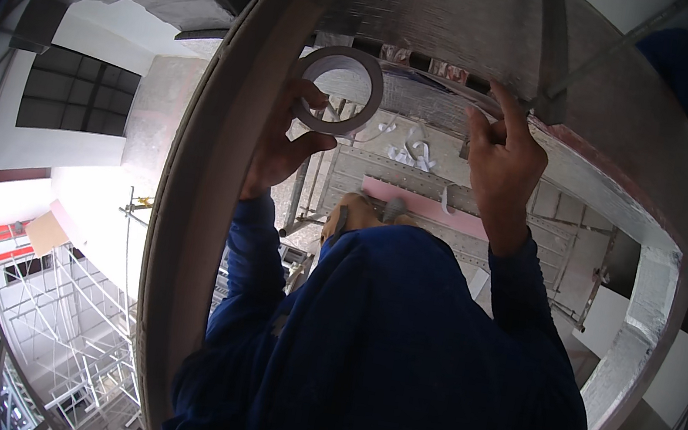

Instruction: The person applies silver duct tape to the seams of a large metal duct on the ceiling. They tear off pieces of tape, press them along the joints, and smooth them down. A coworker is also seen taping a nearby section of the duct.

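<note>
My left hand [287,150] grips a wide roll of tape [371,100] by its left side, fingers and thumb around the ring. Part of that hand lies behind a long grey beam edge [214,135]. Over on the right, my right hand [505,163] is raised to the underside of a silvery, foil-like surface [434,12]. A thin pale strip of tape [466,94] runs along its edge and ends between my right thumb and index finger. Whether the strip joins the roll cannot be made out.
Below is a scaffold platform [351,163] with crumpled white strips [412,152] and a pink board [424,207]. A deep drop with white scaffolding [76,309] shows at left. Foil-covered framing [654,294] curves down the right. Someone in blue [679,69] is at the upper right.
</note>
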Motion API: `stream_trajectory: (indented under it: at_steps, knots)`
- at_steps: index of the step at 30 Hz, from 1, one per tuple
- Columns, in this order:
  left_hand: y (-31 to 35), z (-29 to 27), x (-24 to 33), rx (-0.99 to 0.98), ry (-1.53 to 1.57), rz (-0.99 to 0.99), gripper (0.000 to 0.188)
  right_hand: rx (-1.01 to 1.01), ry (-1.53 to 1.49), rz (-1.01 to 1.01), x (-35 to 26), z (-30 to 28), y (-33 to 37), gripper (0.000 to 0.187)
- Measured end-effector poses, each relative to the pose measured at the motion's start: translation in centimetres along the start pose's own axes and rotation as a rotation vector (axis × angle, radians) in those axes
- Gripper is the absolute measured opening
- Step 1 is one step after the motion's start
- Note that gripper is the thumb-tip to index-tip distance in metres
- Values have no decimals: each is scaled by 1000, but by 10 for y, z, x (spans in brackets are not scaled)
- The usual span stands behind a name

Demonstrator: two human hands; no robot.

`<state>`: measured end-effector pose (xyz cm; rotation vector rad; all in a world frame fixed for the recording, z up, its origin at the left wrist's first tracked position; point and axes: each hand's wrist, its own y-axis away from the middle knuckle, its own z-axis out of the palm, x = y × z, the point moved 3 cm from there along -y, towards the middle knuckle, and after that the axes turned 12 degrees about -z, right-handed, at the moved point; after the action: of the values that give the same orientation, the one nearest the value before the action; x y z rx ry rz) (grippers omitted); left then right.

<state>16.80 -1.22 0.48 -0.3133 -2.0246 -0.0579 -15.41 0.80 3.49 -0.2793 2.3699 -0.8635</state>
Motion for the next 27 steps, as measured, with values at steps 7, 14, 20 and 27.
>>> stream_trajectory:
  at_steps: [7,14,20,27]
  knots:
    - [0,2,3,-14,108,10,69,-5,108,-87,11,-21,-2,30]
    - [0,2,1,-11,153,3,68,138,88,-305,20,-19,-5,21]
    - [0,2,-3,-15,169,-11,67,172,87,-355,30,-13,-2,22]
    - [0,3,-5,-5,201,-21,65,221,117,-379,33,-7,-1,26]
